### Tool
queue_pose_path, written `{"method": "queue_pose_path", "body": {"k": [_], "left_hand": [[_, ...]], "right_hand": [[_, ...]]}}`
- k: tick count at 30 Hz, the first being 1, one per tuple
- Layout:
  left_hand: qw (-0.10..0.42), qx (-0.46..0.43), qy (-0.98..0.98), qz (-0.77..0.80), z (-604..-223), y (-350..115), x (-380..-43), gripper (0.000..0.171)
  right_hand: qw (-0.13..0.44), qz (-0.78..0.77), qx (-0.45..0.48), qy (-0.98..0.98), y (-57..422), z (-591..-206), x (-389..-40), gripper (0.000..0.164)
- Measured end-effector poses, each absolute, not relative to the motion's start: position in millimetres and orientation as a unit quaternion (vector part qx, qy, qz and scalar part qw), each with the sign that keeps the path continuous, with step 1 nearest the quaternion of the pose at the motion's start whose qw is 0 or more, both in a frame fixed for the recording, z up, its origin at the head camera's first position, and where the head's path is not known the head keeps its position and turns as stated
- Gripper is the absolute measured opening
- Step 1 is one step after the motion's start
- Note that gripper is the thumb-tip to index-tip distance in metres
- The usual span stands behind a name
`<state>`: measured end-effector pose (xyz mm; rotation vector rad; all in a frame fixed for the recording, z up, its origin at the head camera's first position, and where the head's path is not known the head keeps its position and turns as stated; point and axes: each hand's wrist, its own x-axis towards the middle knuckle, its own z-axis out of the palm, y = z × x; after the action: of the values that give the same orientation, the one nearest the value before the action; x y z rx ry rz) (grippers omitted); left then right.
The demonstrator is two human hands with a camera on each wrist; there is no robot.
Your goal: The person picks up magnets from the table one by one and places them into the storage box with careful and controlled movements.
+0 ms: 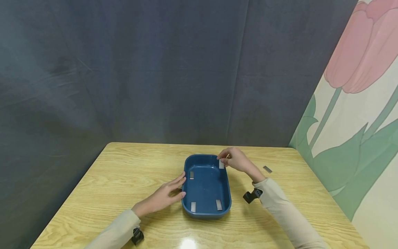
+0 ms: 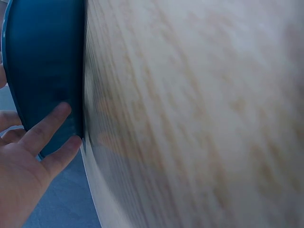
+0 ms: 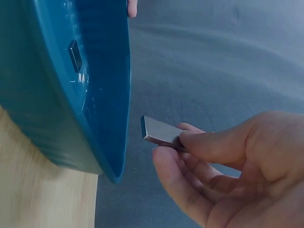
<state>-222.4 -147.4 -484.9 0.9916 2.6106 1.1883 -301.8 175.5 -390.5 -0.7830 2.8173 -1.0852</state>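
A dark blue oblong tray (image 1: 226,207) sits in the middle of a light wooden table (image 1: 124,180). Three small grey metal bars lie inside it, one at the left (image 1: 191,175) and two near the front (image 1: 193,206) (image 1: 219,204). My right hand (image 1: 236,159) pinches another grey bar (image 1: 221,164) (image 3: 159,131) over the tray's far right corner. My left hand (image 1: 161,197) rests against the tray's left outer wall (image 2: 42,71) with straight fingers (image 2: 47,126).
One more grey bar (image 1: 267,169) lies on the table to the right of the tray. A dark curtain hangs behind the table, and a wall with a painted tulip stands at the right.
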Motion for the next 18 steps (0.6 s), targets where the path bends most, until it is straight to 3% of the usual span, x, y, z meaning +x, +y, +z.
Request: {"method": "queue_pose_path", "body": {"k": [18], "left_hand": [[0.052, 0.329, 0.86, 0.388, -485.0, -146.9, -223.5, 0.068]], "right_hand": [[0.047, -0.331, -0.275, 0.901, 168.5, -402.3, -308.0, 0.014]]}}
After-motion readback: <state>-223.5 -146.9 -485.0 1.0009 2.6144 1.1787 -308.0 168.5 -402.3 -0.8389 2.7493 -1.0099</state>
